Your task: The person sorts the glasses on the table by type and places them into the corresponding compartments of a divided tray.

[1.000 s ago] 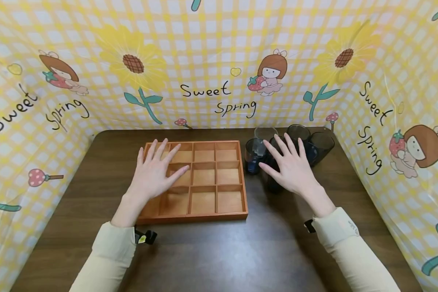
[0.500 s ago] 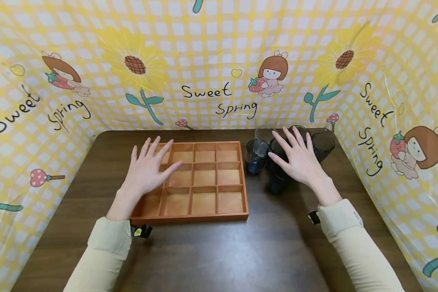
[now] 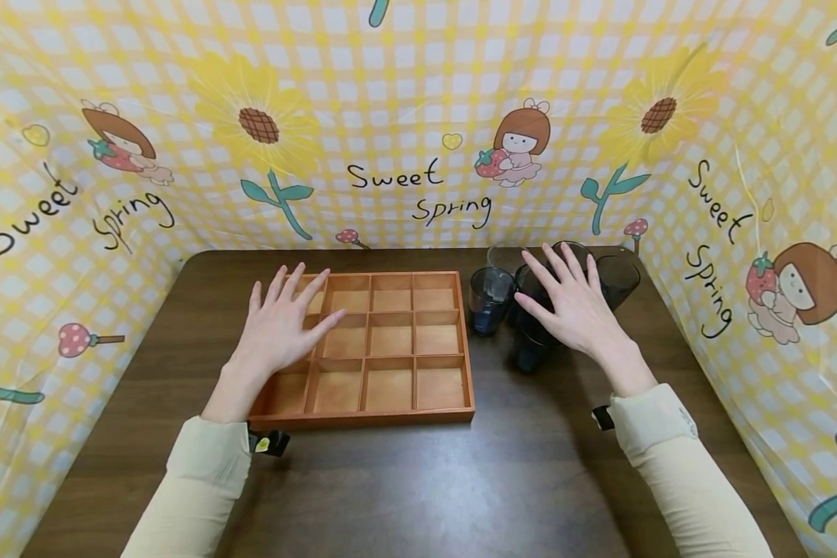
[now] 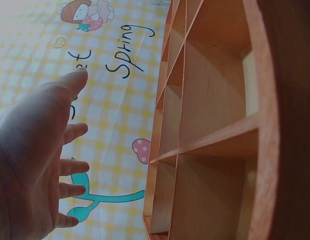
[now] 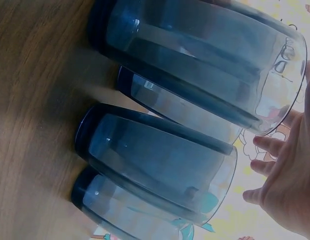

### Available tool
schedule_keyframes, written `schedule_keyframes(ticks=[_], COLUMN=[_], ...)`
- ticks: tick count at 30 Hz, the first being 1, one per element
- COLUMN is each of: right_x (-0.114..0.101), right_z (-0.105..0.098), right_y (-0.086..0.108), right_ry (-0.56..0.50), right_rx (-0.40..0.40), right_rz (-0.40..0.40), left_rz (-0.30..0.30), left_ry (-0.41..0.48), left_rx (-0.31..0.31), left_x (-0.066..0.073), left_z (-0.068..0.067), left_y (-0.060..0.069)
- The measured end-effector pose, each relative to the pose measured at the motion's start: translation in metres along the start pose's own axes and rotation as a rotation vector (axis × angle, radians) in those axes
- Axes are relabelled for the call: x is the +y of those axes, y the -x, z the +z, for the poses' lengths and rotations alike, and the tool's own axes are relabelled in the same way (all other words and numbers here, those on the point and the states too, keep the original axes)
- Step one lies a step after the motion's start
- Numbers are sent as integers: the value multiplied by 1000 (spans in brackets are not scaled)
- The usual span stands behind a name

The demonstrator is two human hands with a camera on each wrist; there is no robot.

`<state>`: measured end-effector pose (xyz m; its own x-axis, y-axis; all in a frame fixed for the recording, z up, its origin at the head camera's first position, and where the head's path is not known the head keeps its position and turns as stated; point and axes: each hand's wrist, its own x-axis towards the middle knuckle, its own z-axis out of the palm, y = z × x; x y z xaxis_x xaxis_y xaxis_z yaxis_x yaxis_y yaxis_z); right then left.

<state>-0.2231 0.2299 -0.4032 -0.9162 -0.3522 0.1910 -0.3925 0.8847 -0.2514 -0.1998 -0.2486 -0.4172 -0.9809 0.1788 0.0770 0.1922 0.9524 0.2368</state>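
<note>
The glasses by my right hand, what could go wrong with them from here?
Crowding: the glasses stand close together, so bumping one might knock it into its neighbours.

Catching a rim: your right hand is spread close to the rims, so a low sweep could tip a glass.

Sideways knock: the leftmost glass in the head view stands just beside the wooden tray, so a push that way could bang it against the tray's edge.

Checked cloth (image 3: 384, 101) screens this brown table (image 3: 418, 480) into a booth.
</note>
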Motion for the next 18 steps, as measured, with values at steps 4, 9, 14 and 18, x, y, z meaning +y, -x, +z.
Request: schedule_keyframes(ticks=[4,9,14,18], right_x=[0,0,-1,-1], right_z=[0,0,1,1], right_y=[1,3,3,3], right_ry=[8,5,2,10], right_rx=[8,9,12,18], right_rz=[-2,-3,-11,-16], left_rz=[0,-5,-2,0], left_ry=[-2,3,5,9], left_rx=[1,-1,2,1], left_x=[0,-1,-1,0], left_z=[0,0,1,2], left_y=[1,2,3,2])
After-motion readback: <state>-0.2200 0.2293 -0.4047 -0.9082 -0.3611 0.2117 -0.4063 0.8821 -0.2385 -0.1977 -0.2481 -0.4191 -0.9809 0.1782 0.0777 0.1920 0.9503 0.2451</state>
